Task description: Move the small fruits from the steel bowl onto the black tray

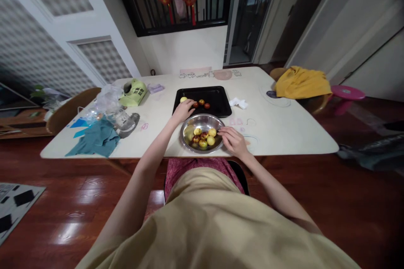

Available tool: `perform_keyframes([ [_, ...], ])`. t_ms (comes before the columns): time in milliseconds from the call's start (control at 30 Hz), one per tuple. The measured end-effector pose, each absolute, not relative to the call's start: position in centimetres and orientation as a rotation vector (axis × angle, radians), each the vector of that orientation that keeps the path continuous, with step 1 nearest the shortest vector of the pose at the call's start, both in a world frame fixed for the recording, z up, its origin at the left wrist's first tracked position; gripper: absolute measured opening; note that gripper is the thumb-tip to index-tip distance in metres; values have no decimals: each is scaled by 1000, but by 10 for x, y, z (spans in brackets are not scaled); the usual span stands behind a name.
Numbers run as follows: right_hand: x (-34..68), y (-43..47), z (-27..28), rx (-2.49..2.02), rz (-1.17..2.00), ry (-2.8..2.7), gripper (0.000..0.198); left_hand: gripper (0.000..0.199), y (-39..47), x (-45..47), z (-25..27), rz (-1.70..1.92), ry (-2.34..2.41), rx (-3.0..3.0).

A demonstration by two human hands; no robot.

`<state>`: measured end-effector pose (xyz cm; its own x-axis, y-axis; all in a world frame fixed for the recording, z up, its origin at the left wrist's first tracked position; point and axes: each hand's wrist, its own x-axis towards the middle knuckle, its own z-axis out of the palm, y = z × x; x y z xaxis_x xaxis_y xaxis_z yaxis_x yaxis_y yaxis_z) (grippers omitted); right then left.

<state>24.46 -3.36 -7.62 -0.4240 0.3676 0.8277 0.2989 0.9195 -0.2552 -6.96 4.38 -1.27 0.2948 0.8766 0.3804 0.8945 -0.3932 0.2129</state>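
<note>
A shiny steel bowl [184,144] near the table's front edge holds several round fruits, yellow-green to brown-red, that look like jujubes [211,140]. Behind it lies a black baking tray [217,94] with a pale yellow jujube [183,99] and several reddish ones [206,106]. My left hand [184,112] reaches over the tray's left front part, fingers stretched forward, tips beside a dark red jujube [195,104]. Its palm side is hidden. My right hand [234,141] rests at the bowl's right side, with fingers together over the rim; its thumb is hard to make out.
A crumpled white tissue [239,103] lies right of the tray. On the table's left are a teal cloth [98,138], a clear plastic container [122,120], a green bag [135,92] and plastic wrapping. A yellow garment [303,83] hangs over a chair at the right.
</note>
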Motion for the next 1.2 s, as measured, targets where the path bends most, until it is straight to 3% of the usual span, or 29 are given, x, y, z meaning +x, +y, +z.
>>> perform_keyframes([
  [133,243,-34,-77,-484,63,-2035,28,41,76,-64,-11,-271,-1784,-2479],
  [433,242,-35,-78,-463,24,-2028,26,30,101,-57,-8,-159,-1829,-2419],
  [633,242,-36,-77,-471,15,-2027,25,34,82,-56,4,-261,-1799,-2413],
  [933,242,-34,-81,-494,39,-2039,27,28,-22,-50,25,-1043,-1607,-2488],
  [1200,242,-35,-79,-508,31,-2054,28,28,-105,-38,24,-884,-1634,-2795],
])
